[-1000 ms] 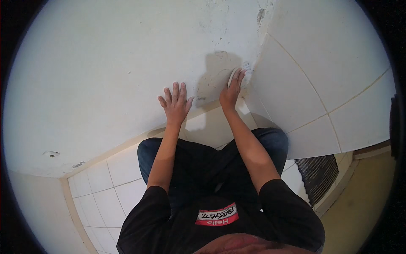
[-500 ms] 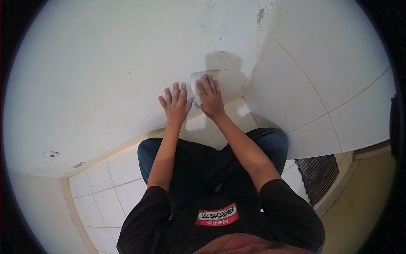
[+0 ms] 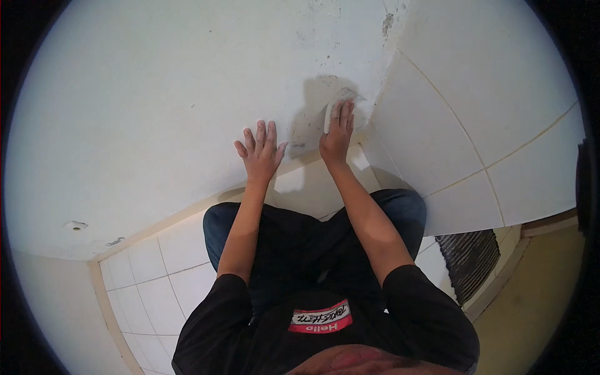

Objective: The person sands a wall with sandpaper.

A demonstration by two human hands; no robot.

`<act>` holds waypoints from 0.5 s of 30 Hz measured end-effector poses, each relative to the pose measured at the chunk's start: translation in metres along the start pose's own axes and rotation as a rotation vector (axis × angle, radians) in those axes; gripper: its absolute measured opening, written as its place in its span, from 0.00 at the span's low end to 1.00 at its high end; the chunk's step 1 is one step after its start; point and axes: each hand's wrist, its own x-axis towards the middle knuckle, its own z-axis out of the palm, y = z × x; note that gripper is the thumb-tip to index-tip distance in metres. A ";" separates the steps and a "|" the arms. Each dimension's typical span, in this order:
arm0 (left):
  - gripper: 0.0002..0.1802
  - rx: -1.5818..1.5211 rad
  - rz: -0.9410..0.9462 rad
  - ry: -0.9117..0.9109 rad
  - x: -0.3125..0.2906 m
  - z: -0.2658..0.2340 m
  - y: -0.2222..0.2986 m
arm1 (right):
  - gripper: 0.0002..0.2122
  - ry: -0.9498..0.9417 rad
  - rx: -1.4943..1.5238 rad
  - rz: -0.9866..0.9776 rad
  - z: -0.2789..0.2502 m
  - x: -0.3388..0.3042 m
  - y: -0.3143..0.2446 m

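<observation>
- Lower left of the frame: one small pale fitting with a dark hole sits in the white painted wall, above a floor of square white tiles.
- Left of centre: one of the two dark-clad knees, under the left forearm.
- Centre, slightly left: the left hand, one of two bare hands, lies palm to the painted wall, fingers pointing up the frame; its grip is spread and holds nothing visible.
- Lower centre: one black shirt with one red and white patch on its chest.
- Just right of centre, in the upper half: one pad lies against the painted wall, partly under the right hand. What shows of its long axis runs up the frame, top leaning slightly right. It looks thin and off-white, with a pale strip along its left edge and a greyer area by the fingertips; the rest is covered.
- The right hand's grip has its fingers pressed together over the pad, tips up the frame; with the thumb hidden, I cannot tell whether it pinches.
- Right of centre: the second knee, near one large-tiled wall.
- Lower right: one dark striped mat on the floor.
</observation>
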 end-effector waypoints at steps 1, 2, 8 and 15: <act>0.40 0.008 0.002 0.004 0.000 0.000 0.000 | 0.39 0.001 -0.001 -0.002 0.002 -0.001 0.001; 0.40 0.007 0.001 0.006 0.000 0.000 0.001 | 0.40 0.041 0.051 0.077 0.004 -0.002 0.001; 0.41 0.001 -0.005 -0.013 0.000 0.000 0.000 | 0.40 0.112 0.166 0.166 0.009 0.000 0.002; 0.42 0.050 0.037 -0.029 0.001 -0.002 -0.002 | 0.34 -0.135 0.050 -0.297 0.006 -0.010 -0.030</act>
